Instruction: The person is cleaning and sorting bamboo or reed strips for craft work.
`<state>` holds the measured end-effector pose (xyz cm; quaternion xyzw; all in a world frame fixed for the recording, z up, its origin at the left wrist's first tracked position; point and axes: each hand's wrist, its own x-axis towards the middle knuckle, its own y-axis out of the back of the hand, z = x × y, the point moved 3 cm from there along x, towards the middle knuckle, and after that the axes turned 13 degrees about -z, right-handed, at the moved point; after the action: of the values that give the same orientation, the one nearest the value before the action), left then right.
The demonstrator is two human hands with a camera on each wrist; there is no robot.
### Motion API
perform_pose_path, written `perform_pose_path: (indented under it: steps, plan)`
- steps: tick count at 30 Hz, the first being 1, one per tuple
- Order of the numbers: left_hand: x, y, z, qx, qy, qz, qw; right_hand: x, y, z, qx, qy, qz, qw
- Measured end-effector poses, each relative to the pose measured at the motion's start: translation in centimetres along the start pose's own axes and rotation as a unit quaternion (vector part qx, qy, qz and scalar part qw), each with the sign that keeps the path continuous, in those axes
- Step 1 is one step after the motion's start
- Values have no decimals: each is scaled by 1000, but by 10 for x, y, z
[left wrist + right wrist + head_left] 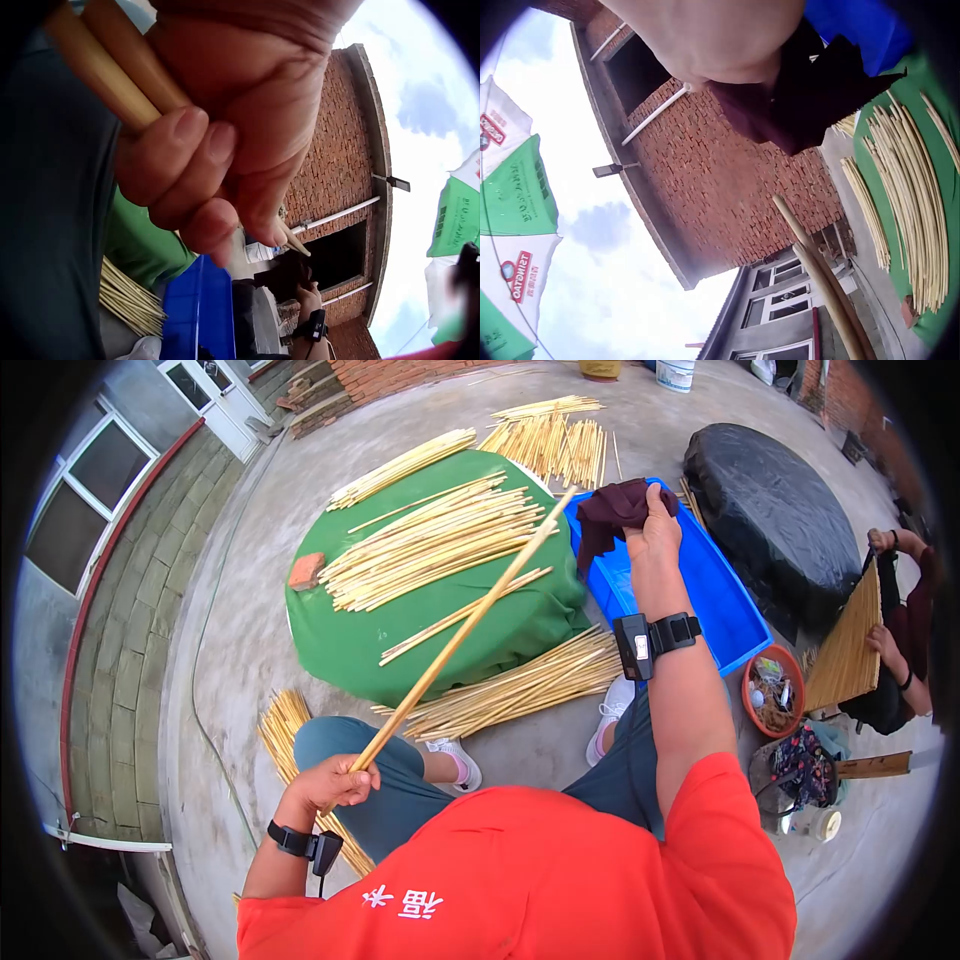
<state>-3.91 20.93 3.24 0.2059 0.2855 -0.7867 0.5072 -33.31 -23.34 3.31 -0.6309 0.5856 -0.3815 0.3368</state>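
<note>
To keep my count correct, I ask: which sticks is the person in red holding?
The two held sticks, gripped in the left hand and slanting upward; the spread sticks on the green cloth lie untouched.

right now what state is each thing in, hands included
Left hand, gripping two stalks
Two stalks, side by side, slanting
Right hand, holding dark cloth
Dark cloth, bunched
Green cover, spread, loose stalks on top
Blue tray, uncovered
Black sheeting, draped
Orange bucket, open, holding odds and ends
Umbrella, open
</note>
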Motion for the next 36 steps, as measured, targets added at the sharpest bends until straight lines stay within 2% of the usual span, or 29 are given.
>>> perform_pose_path:
  steps: [1, 2, 4, 5, 8, 10, 12, 13, 14, 17, 18, 20, 26, 28, 30, 33, 35, 36]
  plan:
    - [-1, 3, 2, -3, -37, 47, 998, -1, -1, 0, -13, -33, -40, 999]
    - [3, 5, 4, -9, -40, 54, 998, -7, -3, 8, -12, -41, -45, 998]
    - [21, 14, 24, -96, -144, 82, 982, -32, -21, 30, -23, -158, -184, 970]
    - [35, 15, 35, -105, -169, 84, 976, -49, -29, 43, -44, -198, -219, 954]
    - [89, 8, 77, -88, -205, 53, 973, -120, -54, 77, -44, -358, -322, 875]
    - [129, -7, 96, -67, -204, -12, 977, -153, -50, 104, -20, -395, -345, 851]
    - [161, -26, 104, -96, -152, -85, 980, -167, -56, 102, -66, -372, -316, 870]
    - [175, -28, 102, -144, -162, -136, 967, -161, -58, 99, -41, -361, -296, 883]
    - [182, -30, 102, -143, -162, -140, 966, -156, -56, 99, -44, -359, -295, 884]
    - [190, -25, 107, -62, -197, -39, 978, -143, -52, 95, -47, -312, -249, 916]
    - [191, -25, 104, -62, -195, -39, 978, -139, -50, 95, -46, -313, -248, 916]
    - [189, -21, 101, 13, -236, 45, 971, -132, -44, 97, -80, -264, -213, 937]
    - [188, -20, 84, -56, -192, 12, 980, -134, -33, 109, -85, -296, -192, 932]
    - [190, -21, 83, -73, -220, 5, 973, -133, -34, 111, -48, -307, -198, 930]
    - [186, -20, 84, -72, -239, -14, 968, -129, -37, 104, -60, -293, -201, 933]
    - [160, -25, 86, -82, -207, -31, 974, -114, -37, 90, -101, -266, -173, 943]
    - [138, -22, 70, -53, -130, -5, 990, -99, -38, 74, -79, -216, -149, 962]
    - [125, -22, 62, -53, -129, -5, 990, -91, -39, 66, -68, -203, -123, 969]
